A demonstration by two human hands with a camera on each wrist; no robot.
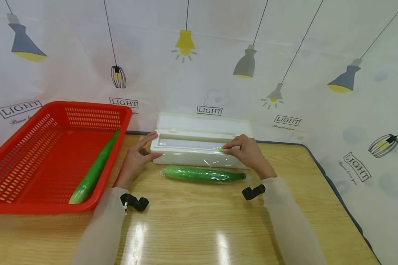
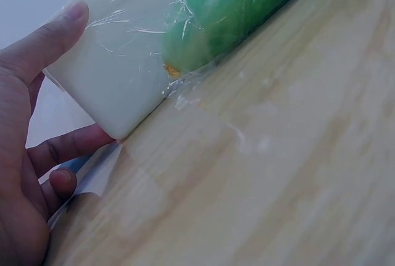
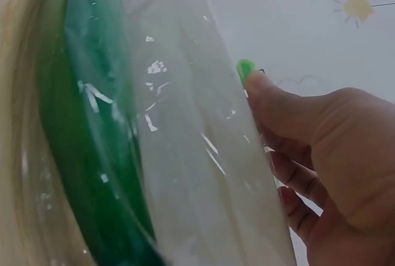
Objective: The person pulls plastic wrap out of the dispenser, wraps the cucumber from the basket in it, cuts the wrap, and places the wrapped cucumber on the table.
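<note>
1. Gripping the left end of the white box [image 1: 185,158], the left hand [image 1: 135,159] is cut off in its wrist view.
2. The green slider [image 1: 221,150], partly covered, is pinched by the right hand [image 1: 249,153].
3. The box is set near the back edge of the table [image 1: 185,228], the film-wrapped cucumber [image 1: 202,174] just in front.
4. The near edge is cropped; open room is seen toward the right edge.

Over to the left of the grip I see a red, slotted plastic basket [image 1: 71,151], a long green cucumber [image 1: 97,165] lying along the side nearest it. Beneath stretches a glossy wood-grain tabletop [image 1: 179,228]; behind the grip, a whitish sheet [image 1: 152,48] bears printed pendant lamps [image 1: 185,38] and boxed "LIGHT" labels [image 1: 209,110].
</note>
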